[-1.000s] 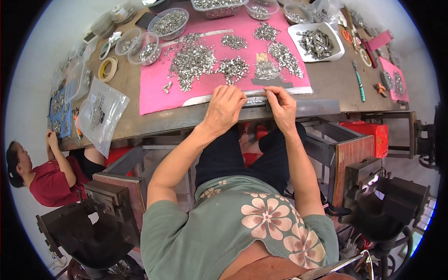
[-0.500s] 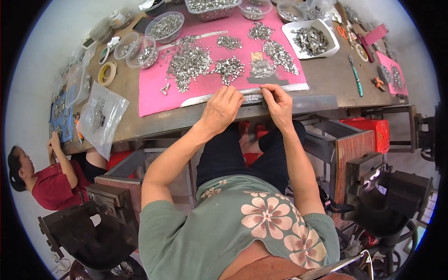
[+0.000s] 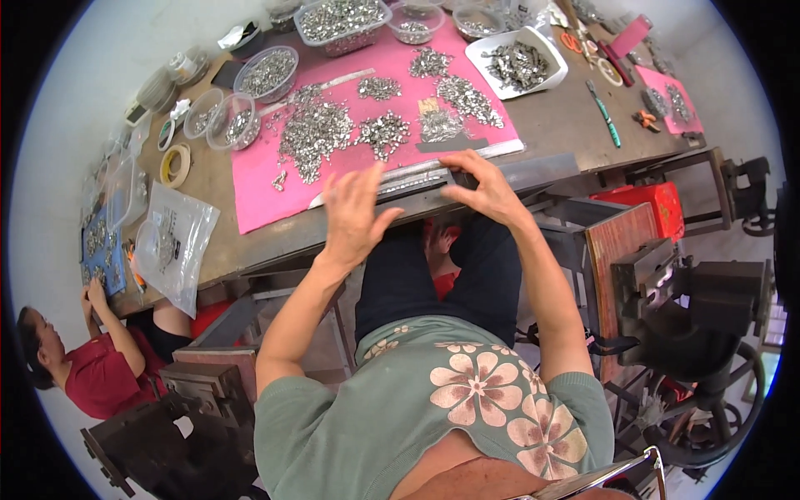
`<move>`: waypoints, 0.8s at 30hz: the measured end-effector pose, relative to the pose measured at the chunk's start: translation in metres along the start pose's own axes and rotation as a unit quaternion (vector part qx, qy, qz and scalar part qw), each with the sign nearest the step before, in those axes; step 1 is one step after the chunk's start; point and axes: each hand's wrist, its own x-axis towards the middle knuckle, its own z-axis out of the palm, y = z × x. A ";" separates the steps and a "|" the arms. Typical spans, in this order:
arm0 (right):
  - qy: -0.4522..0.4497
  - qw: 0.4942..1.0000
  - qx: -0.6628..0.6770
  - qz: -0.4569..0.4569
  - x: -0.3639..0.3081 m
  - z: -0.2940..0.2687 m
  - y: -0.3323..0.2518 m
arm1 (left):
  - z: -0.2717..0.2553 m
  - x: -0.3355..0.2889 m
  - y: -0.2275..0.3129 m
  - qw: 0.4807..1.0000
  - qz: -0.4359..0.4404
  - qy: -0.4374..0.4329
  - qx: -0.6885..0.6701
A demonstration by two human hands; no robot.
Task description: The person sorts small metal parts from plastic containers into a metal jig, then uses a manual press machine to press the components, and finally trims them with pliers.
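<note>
Parting over the table edge, the two hands, which were close together a moment ago, now leave a gap with a dark bar (image 3: pixel 407 195) showing between them. The left hand (image 3: pixel 357 215) has lifted away, blurred, with its fingers spread and thumb out wide, and nothing shows in it. The right hand (image 3: pixel 483 190) stays near the bar's right end, its thumb and fingers curved well apart; nothing is seen held, though whether they touch that end cannot be told. A row of small shiny pieces (image 3: pixel 410 184) lies along the bar, more plainly visible than before; judging by this, the left hand has let go of the work for now. Just beyond, a white strip (image 3: pixel 502 150) runs along the near edge of a pink mat (image 3: pixel 254 190), with a flat grey strip (image 3: pixel 451 145) behind it. Piles of metal bits (image 3: pixel 317 127) spread over the mat; a white tray (image 3: pixel 556 73) of darker pieces stands at its right. Farther left are a clear plastic bag (image 3: pixel 197 229), a roll of tape (image 3: pixel 183 166) and a co-worker's hands (image 3: pixel 94 293) beside a blue mat (image 3: pixel 117 273).
</note>
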 end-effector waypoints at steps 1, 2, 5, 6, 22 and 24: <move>-0.025 0.999 -0.037 -0.030 -0.003 -0.005 -0.001 | -0.006 -0.004 -0.005 0.999 -0.050 0.006 0.008; -0.050 0.994 -0.073 -0.059 -0.004 -0.009 -0.002 | -0.008 -0.009 -0.013 0.999 -0.046 0.006 0.002; -0.050 0.991 -0.098 -0.081 -0.002 -0.010 -0.004 | -0.002 -0.018 -0.028 0.998 -0.068 0.008 -0.008; -0.050 0.993 -0.079 -0.068 -0.003 -0.012 -0.004 | 0.001 -0.014 -0.028 0.998 -0.058 0.008 -0.016; 0.392 0.856 -0.284 0.180 -0.300 -0.185 -0.073 | 0.202 0.130 0.270 0.740 0.074 -0.312 -0.591; 0.423 0.815 -0.325 0.226 -0.329 -0.190 -0.076 | 0.242 0.130 0.328 0.676 0.066 -0.359 -0.640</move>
